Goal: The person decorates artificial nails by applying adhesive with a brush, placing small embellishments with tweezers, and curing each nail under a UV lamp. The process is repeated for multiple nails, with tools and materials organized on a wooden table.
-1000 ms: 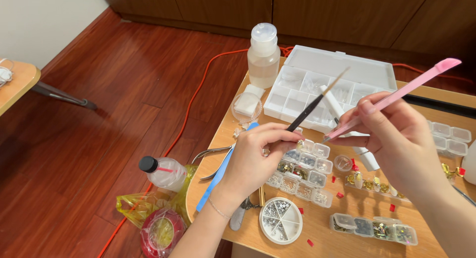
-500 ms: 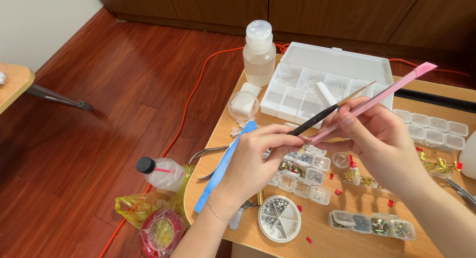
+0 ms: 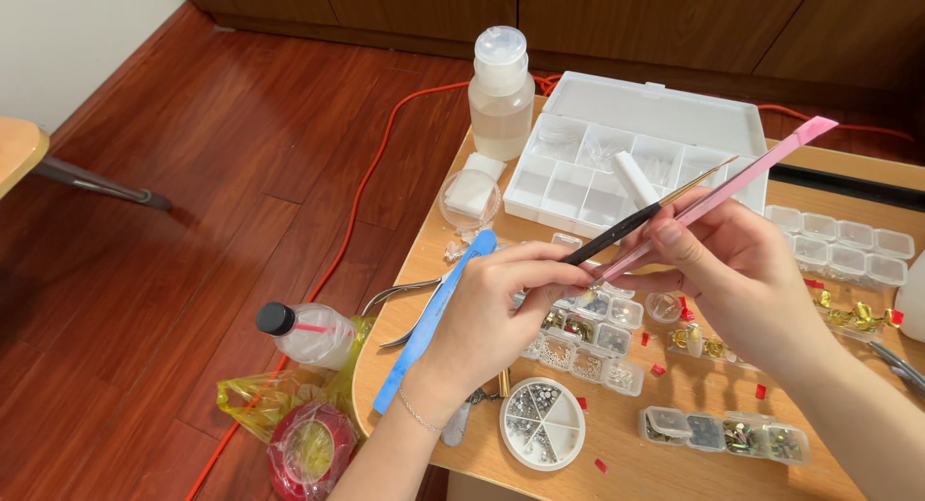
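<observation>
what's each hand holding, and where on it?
Left hand: blue nail file along the palm, plus a thin black brush at its lower end. Right hand: pink stick, pinched near its lower end.

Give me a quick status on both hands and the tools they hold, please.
Left hand pinching black brush, blue file tucked under it. Right hand gripping pink stick. Both above bead trays; nothing between them.

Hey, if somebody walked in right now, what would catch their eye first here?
Probably the two hands meeting over the wooden table: the right hand holds a long pink stick and a thin black brush, while the left hand meets their lower ends. Behind them sits an open white compartment box, with a clear plastic bottle at its left.
</observation>
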